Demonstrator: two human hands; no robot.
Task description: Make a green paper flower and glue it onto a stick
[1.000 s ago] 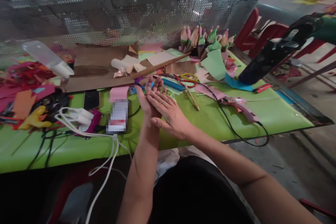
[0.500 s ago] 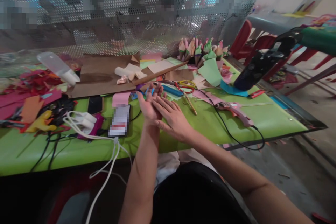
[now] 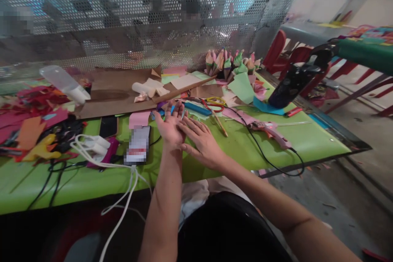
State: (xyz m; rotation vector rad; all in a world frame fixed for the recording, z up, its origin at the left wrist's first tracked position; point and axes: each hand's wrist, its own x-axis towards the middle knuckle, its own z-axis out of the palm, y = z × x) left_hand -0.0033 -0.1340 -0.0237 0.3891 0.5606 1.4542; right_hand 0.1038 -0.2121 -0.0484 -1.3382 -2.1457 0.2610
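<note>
My left hand [image 3: 172,126] is held palm up above the green table [image 3: 172,168], fingers spread, with nothing resting in it. Across the side of that palm lies my right hand [image 3: 202,141], palm down and fingers stretched out, its fingertips touching the left. Beyond the hands are a blue stick-like piece [image 3: 198,109], a pencil [image 3: 220,124] and scissors with red and yellow handles [image 3: 213,105]. To the left of my left hand, a phone [image 3: 138,145] with a white cable lies on the table.
A pink glue gun [image 3: 272,131] with a black cord lies at right, near a dark bottle [image 3: 290,88]. Paper cones [image 3: 230,63] stand at the back. Brown cardboard [image 3: 113,90], a clear bottle [image 3: 64,84] and white chargers [image 3: 95,145] are at left.
The view has shifted slightly, so the table things sit a little further left. My left fingers have spread a bit further from the right hand; both hands remain touching.
</note>
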